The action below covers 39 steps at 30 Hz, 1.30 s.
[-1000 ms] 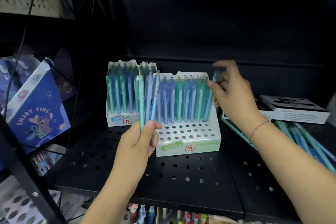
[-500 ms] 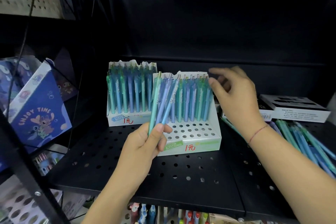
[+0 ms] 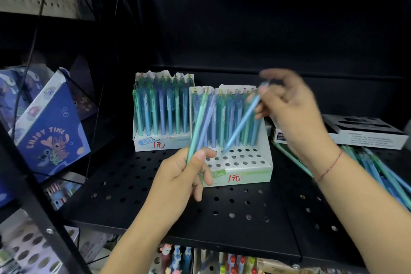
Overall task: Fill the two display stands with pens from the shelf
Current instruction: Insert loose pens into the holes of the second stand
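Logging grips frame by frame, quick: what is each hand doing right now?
Left hand: closed on a small bundle of pens.
Right hand: closed on a single blue pen, tip down at the front display stand.

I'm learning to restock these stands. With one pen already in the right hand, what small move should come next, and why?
Probably lower the light blue pen in the right hand into an empty hole of the front stand. Its tip already slants down to the first open row, the rows behind look full, and the left hand holds spare pens.
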### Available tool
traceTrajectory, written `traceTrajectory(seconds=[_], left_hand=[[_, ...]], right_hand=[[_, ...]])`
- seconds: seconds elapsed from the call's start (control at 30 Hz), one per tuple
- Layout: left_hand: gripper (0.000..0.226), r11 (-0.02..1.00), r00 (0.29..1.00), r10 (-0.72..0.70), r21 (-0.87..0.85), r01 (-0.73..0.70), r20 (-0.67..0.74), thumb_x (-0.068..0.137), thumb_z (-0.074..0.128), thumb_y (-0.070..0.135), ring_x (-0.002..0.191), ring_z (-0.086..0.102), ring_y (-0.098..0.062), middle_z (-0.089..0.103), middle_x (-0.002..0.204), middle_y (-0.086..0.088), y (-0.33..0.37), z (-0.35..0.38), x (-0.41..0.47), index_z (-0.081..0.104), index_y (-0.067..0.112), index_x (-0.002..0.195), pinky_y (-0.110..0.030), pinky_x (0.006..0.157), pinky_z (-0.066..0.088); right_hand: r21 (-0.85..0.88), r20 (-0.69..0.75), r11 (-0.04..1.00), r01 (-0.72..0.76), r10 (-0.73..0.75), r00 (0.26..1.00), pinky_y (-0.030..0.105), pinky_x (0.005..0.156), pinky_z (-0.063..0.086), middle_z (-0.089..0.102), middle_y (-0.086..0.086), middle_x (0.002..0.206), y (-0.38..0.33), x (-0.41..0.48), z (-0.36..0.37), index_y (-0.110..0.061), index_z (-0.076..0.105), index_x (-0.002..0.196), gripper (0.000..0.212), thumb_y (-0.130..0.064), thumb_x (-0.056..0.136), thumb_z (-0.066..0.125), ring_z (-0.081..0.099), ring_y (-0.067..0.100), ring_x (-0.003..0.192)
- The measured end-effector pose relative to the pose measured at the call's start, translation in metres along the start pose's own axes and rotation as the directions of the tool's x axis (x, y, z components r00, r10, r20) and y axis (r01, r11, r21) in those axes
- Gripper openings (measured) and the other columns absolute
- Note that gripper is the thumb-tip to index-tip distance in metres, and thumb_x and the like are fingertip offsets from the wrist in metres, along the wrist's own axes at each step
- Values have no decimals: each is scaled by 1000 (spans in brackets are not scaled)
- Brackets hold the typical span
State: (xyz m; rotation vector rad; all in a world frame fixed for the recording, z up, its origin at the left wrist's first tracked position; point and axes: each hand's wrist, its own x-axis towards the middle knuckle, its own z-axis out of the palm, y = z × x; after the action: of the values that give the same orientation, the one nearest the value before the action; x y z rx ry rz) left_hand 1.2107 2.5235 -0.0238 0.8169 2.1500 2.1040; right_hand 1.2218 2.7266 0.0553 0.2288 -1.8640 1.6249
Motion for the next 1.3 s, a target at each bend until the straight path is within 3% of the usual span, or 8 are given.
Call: traceTrajectory(seconds=[0.1, 0.2, 0.33, 0.4, 0.5, 0.83, 1.0, 1.3], left_hand=[[33, 1000, 1000, -10, -3, 10, -21, 90, 42, 40, 44, 46, -13, 61, 64, -1, -1, 0, 1, 68, 21, 98, -7, 53, 41], [33, 1000, 1000, -13, 6, 13, -24, 89, 43, 41, 43, 46, -12, 60, 62, -1, -1, 1, 2, 68, 22, 98, -10, 57, 43], [28, 999, 999, -34, 26, 35, -28, 96, 42, 33, 44, 46, -12, 60, 62, -1, 0, 2, 1, 68, 22, 98, -50, 80, 48], [29, 999, 999, -28, 19, 29, -30, 95, 42, 34, 43, 45, -12, 60, 62, -2, -1, 1, 2, 68, 22, 98, -41, 74, 51], [32, 1000, 999, -12, 2, 12, -34, 90, 43, 39, 43, 45, -12, 59, 61, 0, -3, 0, 2, 69, 22, 97, -8, 57, 44], [28, 1000, 999, -25, -8, 25, -33, 94, 44, 35, 43, 44, -12, 59, 61, 0, -3, -1, 2, 69, 23, 96, -7, 54, 41], [27, 1000, 999, -24, 2, 24, -38, 95, 44, 33, 43, 45, -12, 59, 61, 0, -2, -1, 1, 69, 24, 96, -10, 60, 38], [28, 1000, 999, -30, 3, 30, -16, 96, 43, 33, 43, 44, -12, 59, 61, 0, -5, -1, 1, 69, 24, 97, -8, 57, 42]], right_hand=[[-292, -183, 950, 108, -166, 969, 26, 64, 56, 70, 2, 81, 0, 10, -21, -17, 44, 110, 21, -7, 95, 54, 67, 15, 71], [-466, -160, 878, 109, -205, 966, 38, 71, 58, 70, -1, 83, 7, 11, -27, -23, 43, 108, 22, -14, 93, 57, 67, 19, 77], [-578, -75, 807, 122, -202, 977, 47, 75, 54, 66, 2, 77, 10, 8, -19, -26, 44, 106, 22, -16, 93, 58, 65, 23, 76], [-592, -64, 794, 136, -214, 975, 46, 75, 54, 63, -1, 77, 8, 7, -17, -23, 46, 109, 21, -15, 93, 58, 64, 22, 76], [-608, -65, 782, 139, -223, 973, 45, 75, 54, 63, -3, 76, 6, 6, -17, -19, 48, 112, 21, -15, 93, 58, 64, 21, 76], [-634, -54, 762, 135, -218, 974, 34, 70, 53, 62, -3, 75, 8, 6, -16, -18, 52, 110, 22, -18, 91, 62, 63, 14, 72], [-612, -73, 779, 134, -225, 972, 8, 62, 45, 56, -12, 77, 10, 7, -18, -23, 57, 102, 18, -15, 88, 66, 53, -5, 67], [-623, -20, 774, 115, -163, 986, 7, 61, 44, 63, -10, 76, 14, 7, -17, -25, 67, 86, 10, -15, 88, 65, 53, -1, 68]])
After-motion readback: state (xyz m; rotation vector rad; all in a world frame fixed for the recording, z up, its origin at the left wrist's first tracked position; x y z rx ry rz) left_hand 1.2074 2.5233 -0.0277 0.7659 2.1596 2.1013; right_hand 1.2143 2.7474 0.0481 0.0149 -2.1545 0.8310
